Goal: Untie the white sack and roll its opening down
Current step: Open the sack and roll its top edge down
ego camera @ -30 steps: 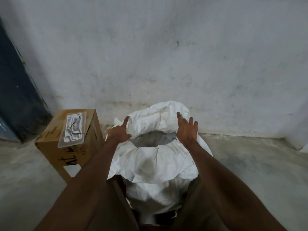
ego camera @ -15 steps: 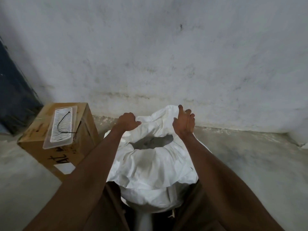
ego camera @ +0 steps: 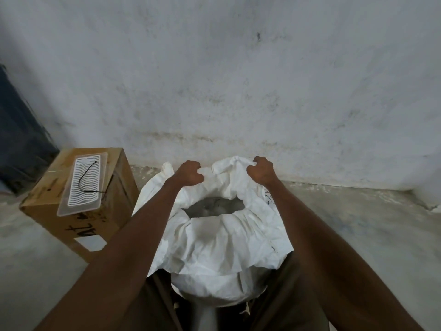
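Nearest you, your knees bracket the white sack [ego camera: 222, 247], which stands on the concrete floor [ego camera: 358, 235] between your legs. Its near rim is already folded outward and down, forming a thick crumpled collar that hangs over the bulging body below. Past that collar the mouth gapes open, and a grey, lumpy material [ego camera: 213, 206] shows inside. A few dark handwritten marks sit on the cloth at the right side of the opening, too small to read.

Your forearms reach over the sack to its far rim, which stands up higher than the near side. Your left hand [ego camera: 189, 173] is curled into a fist, gripping a bunch of the far-left edge of the cloth. Your right hand [ego camera: 261, 172] is likewise closed tight on the far-right edge, fingers tucked under. The two fists are apart, with a raised fold of fabric between them.

To your left, just beside the sack, a cardboard box [ego camera: 95, 211] rests on the floor with a clear plastic tray [ego camera: 83, 183] lying on its top and a thin black cord [ego camera: 86, 180] across it. Beyond everything rises a stained pale wall [ego camera: 238, 80].
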`<state>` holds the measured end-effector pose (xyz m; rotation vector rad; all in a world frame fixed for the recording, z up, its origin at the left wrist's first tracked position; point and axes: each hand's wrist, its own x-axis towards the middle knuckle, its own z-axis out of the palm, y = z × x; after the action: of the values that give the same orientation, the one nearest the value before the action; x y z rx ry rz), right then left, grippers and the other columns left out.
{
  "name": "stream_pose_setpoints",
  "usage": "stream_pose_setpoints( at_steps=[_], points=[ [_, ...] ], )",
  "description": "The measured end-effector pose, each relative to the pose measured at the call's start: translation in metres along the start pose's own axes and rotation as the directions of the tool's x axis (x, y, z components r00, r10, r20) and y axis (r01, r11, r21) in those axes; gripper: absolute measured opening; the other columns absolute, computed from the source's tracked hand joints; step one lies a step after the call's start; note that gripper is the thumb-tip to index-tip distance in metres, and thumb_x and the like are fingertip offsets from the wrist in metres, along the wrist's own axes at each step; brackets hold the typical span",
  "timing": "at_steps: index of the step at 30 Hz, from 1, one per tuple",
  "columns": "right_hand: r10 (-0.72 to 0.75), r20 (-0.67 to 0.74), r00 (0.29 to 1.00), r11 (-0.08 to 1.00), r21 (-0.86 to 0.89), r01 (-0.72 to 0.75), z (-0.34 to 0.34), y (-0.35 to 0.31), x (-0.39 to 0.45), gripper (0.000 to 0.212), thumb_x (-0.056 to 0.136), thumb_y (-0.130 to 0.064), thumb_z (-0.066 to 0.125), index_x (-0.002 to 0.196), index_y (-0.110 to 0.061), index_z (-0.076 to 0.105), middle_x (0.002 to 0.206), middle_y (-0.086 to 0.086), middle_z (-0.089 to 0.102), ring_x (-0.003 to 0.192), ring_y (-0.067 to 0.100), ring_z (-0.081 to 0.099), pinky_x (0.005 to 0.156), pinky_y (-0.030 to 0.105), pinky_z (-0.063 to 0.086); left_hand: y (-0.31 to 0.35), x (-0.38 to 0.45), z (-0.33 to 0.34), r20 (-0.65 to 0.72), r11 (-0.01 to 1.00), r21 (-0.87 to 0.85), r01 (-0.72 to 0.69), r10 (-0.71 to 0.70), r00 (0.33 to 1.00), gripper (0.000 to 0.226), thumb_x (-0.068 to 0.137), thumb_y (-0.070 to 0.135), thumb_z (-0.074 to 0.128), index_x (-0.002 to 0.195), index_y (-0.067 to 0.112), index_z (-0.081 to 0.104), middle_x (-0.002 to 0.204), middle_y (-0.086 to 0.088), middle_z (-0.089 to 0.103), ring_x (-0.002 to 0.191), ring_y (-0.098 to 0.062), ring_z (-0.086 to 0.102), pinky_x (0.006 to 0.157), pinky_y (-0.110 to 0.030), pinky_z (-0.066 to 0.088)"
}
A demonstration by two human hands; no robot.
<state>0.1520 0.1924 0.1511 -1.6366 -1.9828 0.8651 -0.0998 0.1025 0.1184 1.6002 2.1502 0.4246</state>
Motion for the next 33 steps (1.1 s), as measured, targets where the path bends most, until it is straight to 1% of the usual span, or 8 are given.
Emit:
stream_pose_setpoints(
  at_steps=[4,7,10,16,20,27,30,33],
  points=[
    [-0.082,-0.030,0.996,0.994,0.076,0.084,-0.028,-0.013,-0.011,0.023,0.081,-0.012,0.062,0.099,0.002,0.061,0.087,0.010,0.061,0.083,0.029,0.061,0.060,0.026,0.044,0.006,-0.016,-0.030,-0.178,0.956,-0.294,-0.009,-0.045,0.983,0.039,0.067,0.015,0.075,0.103,0.010,0.062,0.098,-0.006,0.065,0.088,-0.025,0.061,0.063,-0.028,0.044],
    [-0.175,-0.019,0.984,0.984,0.015,0.175,-0.054,-0.026,-0.020,0.028,0.075,-0.019,0.070,0.095,-0.003,0.060,0.085,0.005,0.058,0.078,0.022,0.055,0.054,0.026,0.037,0.008,-0.028,-0.059,-0.152,0.903,-0.430,-0.009,-0.062,0.986,0.058,0.057,0.035,0.084,0.110,0.019,0.065,0.104,-0.002,0.069,0.092,-0.022,0.065,0.076,-0.034,0.055],
    [-0.238,0.063,0.969,0.966,-0.086,0.242,-0.073,-0.037,-0.029,0.044,0.077,-0.034,0.082,0.105,-0.012,0.056,0.098,0.003,0.059,0.084,0.018,0.055,0.058,0.025,0.037,0.010,-0.038,-0.083,-0.178,0.943,-0.325,-0.078,0.020,0.984,0.058,0.075,0.064,0.073,0.113,0.020,0.071,0.107,0.000,0.072,0.097,-0.021,0.068,0.087,-0.036,0.052],
    [-0.451,-0.010,0.893,0.881,-0.168,0.443,-0.098,-0.041,-0.058,0.040,0.091,-0.063,0.059,0.098,-0.023,0.059,0.089,0.003,0.068,0.083,0.022,0.062,0.071,0.034,0.044,0.006,-0.064,-0.122,-0.314,0.985,0.058,-0.162,0.172,0.934,0.038,0.095,0.052,0.057,0.074,0.021,0.065,0.076,-0.001,0.066,0.087,-0.032,0.066,0.072,-0.034,0.047],
    [-0.528,0.082,0.845,0.710,-0.504,0.492,-0.116,-0.041,-0.071,0.048,0.096,-0.070,0.038,0.115,-0.031,0.057,0.102,0.002,0.071,0.098,0.027,0.064,0.079,0.040,0.047,0.013,-0.085,-0.141,-0.380,0.941,0.307,-0.143,0.259,0.888,0.021,0.095,0.039,0.058,0.090,0.023,0.071,0.105,-0.003,0.063,0.105,-0.030,0.055,0.081,-0.042,0.050],
    [-0.554,-0.053,0.831,0.621,-0.691,0.369,-0.108,-0.060,-0.070,0.024,0.098,-0.031,0.053,0.119,-0.022,0.060,0.117,0.004,0.062,0.106,0.028,0.064,0.092,0.043,0.038,0.018,-0.077,-0.131,-0.295,0.945,0.206,-0.256,0.309,0.904,0.012,0.089,0.000,0.053,0.091,0.001,0.064,0.087,-0.013,0.067,0.086,-0.038,0.062,0.067,-0.031,0.036],
    [-0.562,-0.069,0.824,0.608,-0.710,0.356,-0.086,-0.075,-0.071,0.053,0.086,-0.021,0.062,0.137,-0.015,0.047,0.131,0.010,0.052,0.116,0.031,0.057,0.101,0.049,0.035,0.025,-0.075,-0.120,-0.266,0.950,0.092,-0.299,0.313,0.912,0.025,0.092,0.000,0.044,0.111,0.000,0.060,0.096,-0.018,0.066,0.086,-0.036,0.060,0.071,-0.031,0.036],
    [-0.649,-0.063,0.758,0.599,-0.657,0.458,-0.053,-0.085,-0.074,0.050,0.094,-0.031,0.061,0.139,-0.013,0.049,0.133,0.011,0.056,0.121,0.032,0.053,0.106,0.051,0.034,0.030,-0.073,-0.113,-0.285,0.946,0.009,-0.324,0.313,0.906,0.036,0.089,0.002,0.039,0.117,0.003,0.062,0.101,-0.015,0.067,0.088,-0.030,0.058,0.074,-0.030,0.037]
  ],
)
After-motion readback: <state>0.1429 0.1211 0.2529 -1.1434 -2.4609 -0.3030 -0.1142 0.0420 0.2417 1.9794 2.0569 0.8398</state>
